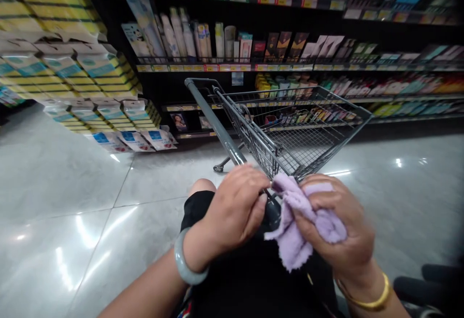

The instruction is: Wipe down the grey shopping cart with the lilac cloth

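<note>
A grey metal shopping cart (pixel 308 137) stands in front of me, its handle bar (pixel 217 127) slanting from upper left down toward my body. My left hand (pixel 235 207), with a pale bangle at the wrist, is closed over the near part of the handle, its thumb curled in. Bunched in my right hand (pixel 340 221) is a lilac cloth (pixel 295 226), gripped between thumb and fingers at the handle's near end. One loose flap of the cloth hangs down and another reaches close to my left fingertips. The cart's wire basket holds no goods that I can see.
Shelves (pixel 253 66) of bottles, boxes and tubes run behind the cart. Yellow-and-blue packs (pixel 101 76) are stacked at the left, above shiny floor tiles (pixel 90 211). Dark blurred objects (pixel 427 284) are at the lower right.
</note>
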Demonstrator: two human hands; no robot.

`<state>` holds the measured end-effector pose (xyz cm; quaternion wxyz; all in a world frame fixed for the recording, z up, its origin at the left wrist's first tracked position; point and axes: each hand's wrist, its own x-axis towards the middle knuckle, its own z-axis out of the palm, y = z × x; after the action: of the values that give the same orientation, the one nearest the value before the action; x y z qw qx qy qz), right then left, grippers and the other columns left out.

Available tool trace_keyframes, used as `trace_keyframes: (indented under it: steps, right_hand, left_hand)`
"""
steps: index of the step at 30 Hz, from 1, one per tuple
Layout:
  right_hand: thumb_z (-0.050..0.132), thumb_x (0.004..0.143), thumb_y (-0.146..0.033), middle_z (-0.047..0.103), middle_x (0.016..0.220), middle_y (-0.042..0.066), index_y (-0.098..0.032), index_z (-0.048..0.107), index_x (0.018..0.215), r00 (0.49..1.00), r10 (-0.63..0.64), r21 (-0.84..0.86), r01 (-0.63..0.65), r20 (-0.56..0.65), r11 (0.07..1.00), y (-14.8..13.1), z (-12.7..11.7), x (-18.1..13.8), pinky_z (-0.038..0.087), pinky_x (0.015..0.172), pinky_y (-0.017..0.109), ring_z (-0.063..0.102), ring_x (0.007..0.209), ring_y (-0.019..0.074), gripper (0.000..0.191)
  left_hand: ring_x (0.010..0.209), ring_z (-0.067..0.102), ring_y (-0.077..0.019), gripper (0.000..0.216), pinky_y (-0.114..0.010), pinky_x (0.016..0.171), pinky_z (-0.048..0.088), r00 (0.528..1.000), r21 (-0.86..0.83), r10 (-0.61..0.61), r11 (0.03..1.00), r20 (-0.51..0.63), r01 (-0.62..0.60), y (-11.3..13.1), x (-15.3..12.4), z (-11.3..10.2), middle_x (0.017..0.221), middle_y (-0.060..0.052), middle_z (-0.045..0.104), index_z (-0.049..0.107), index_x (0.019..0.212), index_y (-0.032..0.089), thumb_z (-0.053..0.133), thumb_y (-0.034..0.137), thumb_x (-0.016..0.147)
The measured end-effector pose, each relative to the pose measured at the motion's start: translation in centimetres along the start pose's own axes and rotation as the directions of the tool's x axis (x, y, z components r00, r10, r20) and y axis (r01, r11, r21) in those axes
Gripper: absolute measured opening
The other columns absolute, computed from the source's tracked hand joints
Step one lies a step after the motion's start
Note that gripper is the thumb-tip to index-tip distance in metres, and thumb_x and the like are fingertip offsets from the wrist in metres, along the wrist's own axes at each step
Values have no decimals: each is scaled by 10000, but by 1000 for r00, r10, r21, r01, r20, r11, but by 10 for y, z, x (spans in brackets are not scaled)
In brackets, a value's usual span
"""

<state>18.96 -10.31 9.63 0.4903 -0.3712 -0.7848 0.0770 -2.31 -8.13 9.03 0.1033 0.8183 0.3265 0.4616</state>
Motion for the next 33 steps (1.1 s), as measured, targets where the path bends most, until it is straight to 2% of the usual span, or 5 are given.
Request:
trace_keyframes:
  steps: [4,9,16,23,33]
  right_hand:
    - [736,698,-147,649,888,44,-224,576,889,999,40,-37,-40,-19,999,5,-3,7,540,855,475,645,898,251,261]
    - [715,738,-214,628,847,35,-215,572,902,989,33,-147,-11,145,989,-8,-5,17,513,703,347,622,804,207,218]
    - [658,795,-216,613,857,27,-214,557,910,969,136,-283,-74,205,956,-10,-33,16,459,696,308,578,783,179,153]
    - [601,821,-188,595,859,60,-216,603,920,971,134,-650,28,198,759,-53,-21,13,409,732,356,534,794,221,102]
    - [593,830,-280,591,858,69,-209,606,921,968,249,-844,-126,9,521,-46,-41,-11,368,684,346,511,763,227,117]
  left_hand:
    - [1161,544,-219,178,-531,1178,244,998,237,15,971,59,-29,-32,18,5,1067,-38,673,617,975,220,461,294,933]
    - [895,548,-184,250,-494,1141,311,998,263,41,963,45,-52,-48,32,20,826,-26,596,584,803,201,378,273,926]
    - [882,528,-186,273,-456,1097,347,999,291,23,956,48,-36,-29,31,33,803,-35,583,578,785,197,356,264,930]
    - [894,532,-194,259,-461,1118,324,1000,301,-12,954,9,9,-7,33,56,809,-38,591,587,798,200,373,248,936]
    - [928,532,-209,248,-442,1070,329,996,326,31,944,82,-56,27,43,91,855,-52,612,605,837,205,405,292,956]
